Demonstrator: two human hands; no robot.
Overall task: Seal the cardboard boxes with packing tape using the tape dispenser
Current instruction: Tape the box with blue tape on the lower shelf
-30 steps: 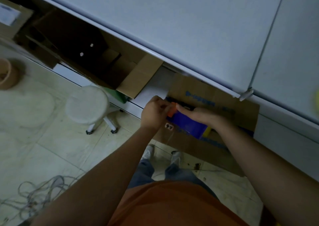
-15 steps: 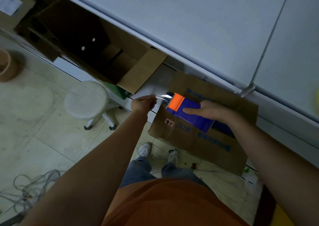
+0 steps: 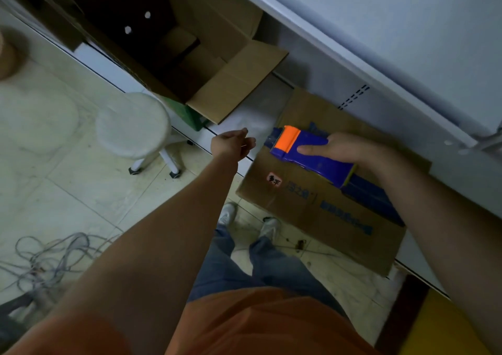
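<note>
My right hand (image 3: 353,148) grips a blue tape dispenser (image 3: 317,162) with an orange front plate, its toothed end pointing left. The dispenser hovers over a flattened cardboard box (image 3: 307,202) with blue print that leans against the base under the white table. My left hand (image 3: 233,144) is a short way left of the dispenser's front, fingers loosely spread and apart from it. I see no tape plainly stretched between hand and dispenser. An open cardboard box (image 3: 239,80) lies on its side under the table, one flap sticking out.
A white round stool (image 3: 133,124) on castors stands left of my left hand. A tangle of grey cables (image 3: 49,257) lies on the tiled floor at the lower left. The white table top (image 3: 394,23) overhangs the boxes. My feet (image 3: 228,216) stand near the flattened box.
My left hand pinched at the dispenser's front, drew away to the left, and now has opened. My right hand kept hold of the dispenser, and the view moved closer.
</note>
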